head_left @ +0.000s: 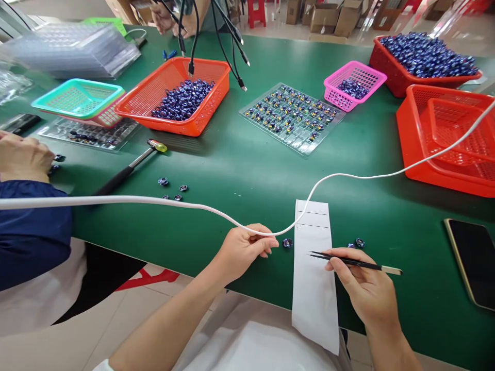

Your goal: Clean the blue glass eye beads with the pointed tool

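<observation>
My right hand (363, 283) grips black tweezers (358, 262), their tips apart above a white paper strip (314, 278). To the left of the strip, my left hand (247, 247) is closed in a pinch; whatever its fingers may hold is hidden. A white cable (216, 210) crosses in front of that hand, and I cannot tell whether they touch. Between the left hand and the paper lies a small dark blue shiny ring-shaped part (287, 242). Similar parts (359, 242) sit just beyond my right fingers.
A hammer (131, 167), an orange basket (209, 116) of blue parts and a tray (294, 116) of small assemblies lie farther back. At right are red baskets (410, 149) and a phone (472, 263). A co-worker's hand (25, 157) works at left. Black cables (234, 41) hang overhead.
</observation>
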A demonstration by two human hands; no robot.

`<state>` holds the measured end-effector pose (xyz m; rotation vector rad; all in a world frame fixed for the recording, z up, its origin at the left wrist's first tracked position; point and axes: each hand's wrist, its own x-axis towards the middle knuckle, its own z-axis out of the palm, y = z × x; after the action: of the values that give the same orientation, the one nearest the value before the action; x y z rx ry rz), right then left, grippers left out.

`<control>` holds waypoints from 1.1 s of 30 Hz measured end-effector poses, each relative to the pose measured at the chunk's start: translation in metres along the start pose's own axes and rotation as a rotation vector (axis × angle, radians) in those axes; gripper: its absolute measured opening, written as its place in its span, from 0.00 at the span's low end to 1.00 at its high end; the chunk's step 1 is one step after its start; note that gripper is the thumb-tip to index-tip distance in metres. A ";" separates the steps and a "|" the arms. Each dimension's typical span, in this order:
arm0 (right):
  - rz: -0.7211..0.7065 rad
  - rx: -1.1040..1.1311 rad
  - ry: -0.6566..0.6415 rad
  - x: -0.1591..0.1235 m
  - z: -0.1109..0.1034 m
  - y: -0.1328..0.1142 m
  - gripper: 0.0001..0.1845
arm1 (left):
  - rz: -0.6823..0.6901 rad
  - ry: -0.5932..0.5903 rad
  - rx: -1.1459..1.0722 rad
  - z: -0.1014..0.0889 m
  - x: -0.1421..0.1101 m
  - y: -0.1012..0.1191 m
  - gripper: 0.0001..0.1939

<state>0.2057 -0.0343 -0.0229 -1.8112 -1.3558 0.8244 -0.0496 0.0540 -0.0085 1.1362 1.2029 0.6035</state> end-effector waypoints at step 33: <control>0.153 0.224 0.113 0.045 0.028 -0.037 0.15 | 0.473 -0.217 0.893 0.018 0.065 0.027 0.11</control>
<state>0.1748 0.0208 -0.0101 -1.7707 -1.0207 0.9013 -0.0079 0.1135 -0.0117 2.2188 1.0235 0.2532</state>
